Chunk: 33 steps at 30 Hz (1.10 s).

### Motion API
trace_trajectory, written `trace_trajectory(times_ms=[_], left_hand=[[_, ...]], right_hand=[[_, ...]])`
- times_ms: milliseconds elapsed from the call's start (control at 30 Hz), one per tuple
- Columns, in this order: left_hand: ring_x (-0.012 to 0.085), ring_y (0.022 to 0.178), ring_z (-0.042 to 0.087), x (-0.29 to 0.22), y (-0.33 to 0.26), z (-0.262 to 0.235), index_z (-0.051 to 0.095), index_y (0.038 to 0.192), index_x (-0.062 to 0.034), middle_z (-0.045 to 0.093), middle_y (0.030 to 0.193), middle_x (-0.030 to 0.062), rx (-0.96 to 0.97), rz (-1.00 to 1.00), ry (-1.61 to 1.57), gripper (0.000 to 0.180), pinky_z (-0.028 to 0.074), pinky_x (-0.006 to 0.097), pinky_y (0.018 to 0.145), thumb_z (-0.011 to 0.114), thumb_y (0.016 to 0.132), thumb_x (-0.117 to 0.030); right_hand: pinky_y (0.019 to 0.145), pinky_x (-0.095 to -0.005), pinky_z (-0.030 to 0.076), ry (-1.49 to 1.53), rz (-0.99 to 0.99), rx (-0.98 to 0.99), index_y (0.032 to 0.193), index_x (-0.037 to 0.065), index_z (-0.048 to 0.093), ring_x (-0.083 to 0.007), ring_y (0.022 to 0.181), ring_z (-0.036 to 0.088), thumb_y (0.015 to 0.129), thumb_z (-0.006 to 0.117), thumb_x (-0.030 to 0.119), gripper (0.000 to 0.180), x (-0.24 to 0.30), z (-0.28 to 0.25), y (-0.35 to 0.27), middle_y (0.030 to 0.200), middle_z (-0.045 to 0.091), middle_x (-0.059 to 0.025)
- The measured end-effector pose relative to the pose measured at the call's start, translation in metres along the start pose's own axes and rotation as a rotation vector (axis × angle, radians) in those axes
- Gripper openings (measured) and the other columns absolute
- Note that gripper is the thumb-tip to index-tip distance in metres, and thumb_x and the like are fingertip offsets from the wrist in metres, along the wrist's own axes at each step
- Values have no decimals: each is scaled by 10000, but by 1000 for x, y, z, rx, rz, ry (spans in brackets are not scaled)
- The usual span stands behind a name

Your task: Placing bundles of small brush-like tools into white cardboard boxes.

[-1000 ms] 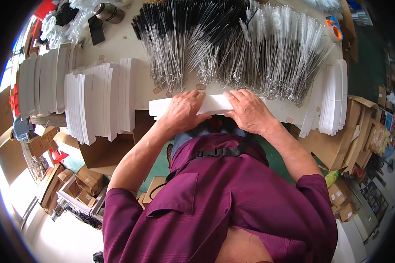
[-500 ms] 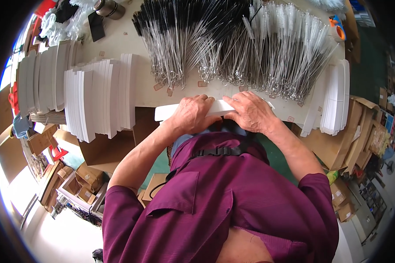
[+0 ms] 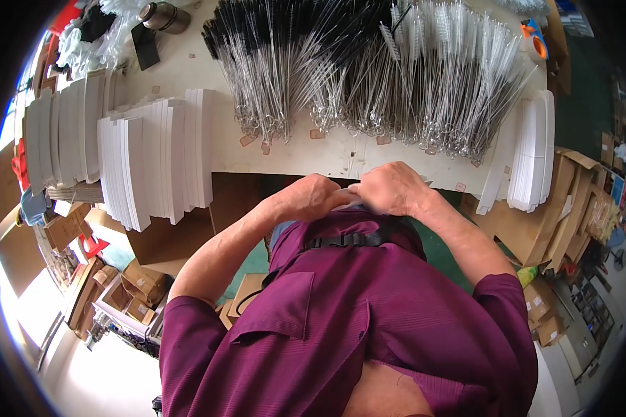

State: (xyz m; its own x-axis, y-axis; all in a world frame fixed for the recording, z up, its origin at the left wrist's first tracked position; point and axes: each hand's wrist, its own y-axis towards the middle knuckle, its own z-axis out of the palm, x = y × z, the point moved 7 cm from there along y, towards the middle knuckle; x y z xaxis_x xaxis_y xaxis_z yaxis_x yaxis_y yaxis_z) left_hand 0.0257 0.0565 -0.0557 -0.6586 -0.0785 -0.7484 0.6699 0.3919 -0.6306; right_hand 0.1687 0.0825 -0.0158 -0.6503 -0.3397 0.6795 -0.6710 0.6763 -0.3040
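Just off the table's near edge, my left hand [image 3: 311, 197] and my right hand [image 3: 395, 189] are together in front of my waist, both with curled fingers. Between them shows a small part of a white paper box [image 3: 346, 197]; the rest is hidden behind the hands. The right hand is slightly blurred. Beyond them on the table [image 3: 299, 157] lie many thin wire-handled brushes, a black-bristled bunch [image 3: 264, 83] and a white-bristled bunch [image 3: 459, 90], their looped ends toward me.
Stacks of flat white boxes [image 3: 153, 156] stand at the table's left, with another stack [image 3: 532, 156] at its right edge. A tape dispenser [image 3: 534, 43] lies far right and a metal flask [image 3: 165, 18] far left. Cardboard cartons [image 3: 170, 236] sit below the table.
Both hands have drawn slightly toward my waist and curled more tightly. The long white box, earlier stretching out past my left hand, is now mostly out of sight.
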Motion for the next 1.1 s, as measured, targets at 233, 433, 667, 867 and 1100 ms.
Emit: trace_trajectory(times_ms=[233,433,667,867,1100], left_hand=[[366,767,675,-16,5,-4,726,944,-15,703,827,234,25,27,-103,423,517,459,743,563,998,-402],[247,763,677,-15,-1,-13,736,1043,-10,725,845,196,71,-56,-138,371,525,401,737,630,957,-355],[209,706,648,-13,-17,-17,730,994,7,701,769,155,73,-45,-97,332,521,397,704,660,929,-311],[255,656,625,10,-38,-21,708,902,15,678,738,171,45,-71,-148,307,504,414,658,681,918,-291],[172,643,607,40,-70,-38,733,903,3,657,669,127,23,-195,-113,289,497,373,647,707,931,-283]], right_hand=[[530,-403,527,-82,-119,-360,610,78,618,-301,563,667,929,665,245,363,10,7,10,587,642,-138],[485,-395,491,-146,-132,-442,585,101,567,-263,497,626,922,669,221,372,9,0,7,534,598,-94],[447,-374,459,-253,-164,-468,566,110,516,-244,455,594,919,680,210,402,-21,-12,-12,498,553,-68],[439,-377,449,-283,-145,-497,554,109,493,-245,441,575,910,696,181,416,-30,-28,-21,487,532,-66],[415,-384,420,-276,-195,-525,578,87,457,-262,436,546,874,711,84,390,-39,-36,-21,494,483,-68]])
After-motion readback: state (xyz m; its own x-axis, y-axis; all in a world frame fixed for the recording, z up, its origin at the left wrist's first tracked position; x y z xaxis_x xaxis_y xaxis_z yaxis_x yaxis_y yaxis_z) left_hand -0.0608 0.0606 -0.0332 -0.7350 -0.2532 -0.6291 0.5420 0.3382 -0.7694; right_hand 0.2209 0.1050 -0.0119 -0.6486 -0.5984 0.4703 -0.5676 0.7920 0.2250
